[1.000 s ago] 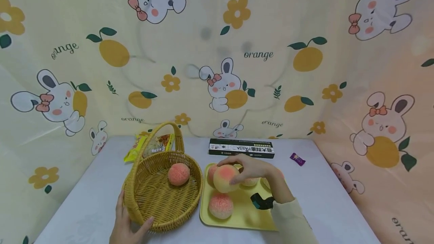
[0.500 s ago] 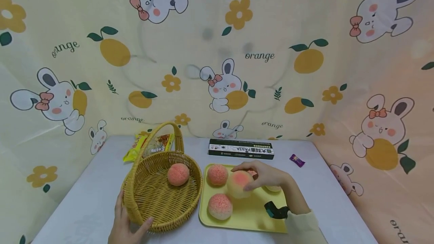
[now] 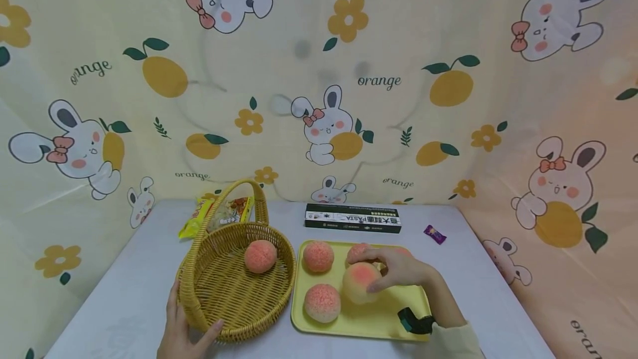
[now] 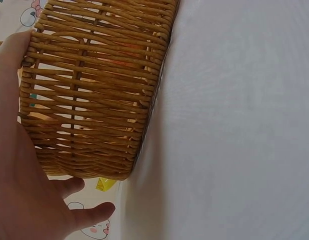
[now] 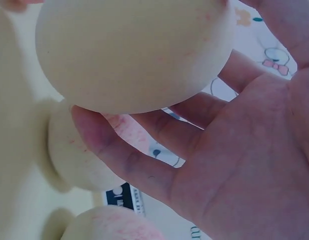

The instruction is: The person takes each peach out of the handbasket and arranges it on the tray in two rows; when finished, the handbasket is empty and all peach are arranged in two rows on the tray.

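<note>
Right now the right hand (image 3: 399,273) has its grip curled round a pale peach (image 3: 360,282), low over the tray (image 3: 389,320) among three pinker ones. Meanwhile the left hand (image 3: 181,332) steadies the basket (image 3: 219,292) by its near wall, thumb hooked on the rim; one peach already lies inside. To my eye, a soft, even hold suits such fruit, lifting clear of its neighbours and the basket's rim.
</note>
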A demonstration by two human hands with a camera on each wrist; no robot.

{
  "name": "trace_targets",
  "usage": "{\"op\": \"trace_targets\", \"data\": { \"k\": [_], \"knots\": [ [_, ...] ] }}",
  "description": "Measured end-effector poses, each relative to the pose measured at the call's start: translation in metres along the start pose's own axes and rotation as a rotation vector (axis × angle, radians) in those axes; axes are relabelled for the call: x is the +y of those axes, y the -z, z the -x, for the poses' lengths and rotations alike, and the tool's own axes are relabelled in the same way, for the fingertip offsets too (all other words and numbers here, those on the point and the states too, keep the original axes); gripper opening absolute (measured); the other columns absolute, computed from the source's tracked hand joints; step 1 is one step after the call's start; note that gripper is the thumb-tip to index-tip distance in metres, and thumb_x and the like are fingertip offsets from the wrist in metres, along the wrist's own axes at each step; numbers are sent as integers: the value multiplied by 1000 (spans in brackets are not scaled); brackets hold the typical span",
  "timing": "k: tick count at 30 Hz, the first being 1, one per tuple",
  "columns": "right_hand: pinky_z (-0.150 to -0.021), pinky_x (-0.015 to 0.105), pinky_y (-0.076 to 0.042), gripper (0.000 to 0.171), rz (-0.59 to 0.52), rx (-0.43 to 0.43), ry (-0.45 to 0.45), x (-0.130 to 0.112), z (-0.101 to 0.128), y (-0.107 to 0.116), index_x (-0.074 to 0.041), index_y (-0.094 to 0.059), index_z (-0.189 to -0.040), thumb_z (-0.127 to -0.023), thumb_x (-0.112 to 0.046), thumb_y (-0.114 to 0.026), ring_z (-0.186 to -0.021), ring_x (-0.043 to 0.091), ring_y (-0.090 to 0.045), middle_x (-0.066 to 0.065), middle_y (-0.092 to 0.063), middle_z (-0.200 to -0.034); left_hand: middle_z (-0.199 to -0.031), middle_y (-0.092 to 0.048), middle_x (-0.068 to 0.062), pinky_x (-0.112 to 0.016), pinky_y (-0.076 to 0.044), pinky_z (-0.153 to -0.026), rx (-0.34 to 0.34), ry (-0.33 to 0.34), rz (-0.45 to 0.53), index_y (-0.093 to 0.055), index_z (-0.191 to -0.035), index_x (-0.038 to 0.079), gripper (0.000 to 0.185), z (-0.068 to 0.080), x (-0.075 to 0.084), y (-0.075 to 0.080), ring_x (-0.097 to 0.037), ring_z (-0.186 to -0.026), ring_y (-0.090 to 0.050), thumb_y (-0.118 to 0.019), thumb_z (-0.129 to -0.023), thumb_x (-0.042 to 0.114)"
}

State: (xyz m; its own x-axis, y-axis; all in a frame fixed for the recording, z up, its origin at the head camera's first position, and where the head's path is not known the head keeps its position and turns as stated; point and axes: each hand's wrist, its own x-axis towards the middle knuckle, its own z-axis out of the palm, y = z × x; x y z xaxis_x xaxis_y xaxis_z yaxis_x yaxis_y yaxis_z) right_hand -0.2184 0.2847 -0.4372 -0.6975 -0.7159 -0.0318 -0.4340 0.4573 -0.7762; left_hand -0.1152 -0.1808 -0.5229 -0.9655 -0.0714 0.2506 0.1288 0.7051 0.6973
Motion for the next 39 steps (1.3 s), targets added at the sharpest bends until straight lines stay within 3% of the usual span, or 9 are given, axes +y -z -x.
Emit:
{"op": "trace_targets", "data": {
  "k": [5,12,17,20,30,39],
  "knots": [
    [-68,27,-46,57,-48,-20,15,5,5,-3,-14,-62,-136,-83,-27,-79,-96,10,-53,4,-63,-131,-164,9,-18,-80,-32,-90,17,-14,-2,-13,-161,9,102,0,0,0,-44,-149,-1,-77,-87,39],
    [-68,24,-46,59,-41,-45,-38,15,11,-11,-12,-61,-137,-83,-31,-78,-93,11,-53,4,-63,-132,-164,11,-16,-81,-31,-91,7,0,3,-13,-161,8,102,1,-1,-1,-46,-149,-2,-76,-87,41],
    [-89,35,-49,59,-73,-59,-54,20,12,-17,-9,-61,-135,-83,-30,-78,-118,15,-51,7,-58,-139,-164,10,-19,-80,-31,-92,3,5,-14,-12,-161,8,102,1,1,-1,-48,-148,-4,-75,-88,41],
    [-97,36,-46,58,-77,-59,-52,21,13,-18,-8,-62,-134,-83,-29,-79,-122,16,-51,4,-59,-138,-164,11,-18,-80,-31,-92,-3,10,-13,-12,-161,8,102,1,1,0,-49,-147,-6,-75,-88,42],
    [-96,36,-44,54,-48,-46,-45,28,18,-22,-17,-64,-133,-83,-30,-79,-114,13,-53,-3,-63,-132,-164,11,-16,-80,-32,-91,1,10,-19,-10,-161,12,103,1,0,-1,-51,-146,-9,-75,-88,42],
    [-98,43,-43,58,-97,-52,-102,31,19,-28,-12,-63,-133,-82,-30,-79,-117,16,-53,-1,-62,-132,-164,11,-14,-80,-33,-91,13,-1,-5,-15,-161,9,101,1,0,-1,-45,-149,-4,-77,-87,40]
  ]
}}
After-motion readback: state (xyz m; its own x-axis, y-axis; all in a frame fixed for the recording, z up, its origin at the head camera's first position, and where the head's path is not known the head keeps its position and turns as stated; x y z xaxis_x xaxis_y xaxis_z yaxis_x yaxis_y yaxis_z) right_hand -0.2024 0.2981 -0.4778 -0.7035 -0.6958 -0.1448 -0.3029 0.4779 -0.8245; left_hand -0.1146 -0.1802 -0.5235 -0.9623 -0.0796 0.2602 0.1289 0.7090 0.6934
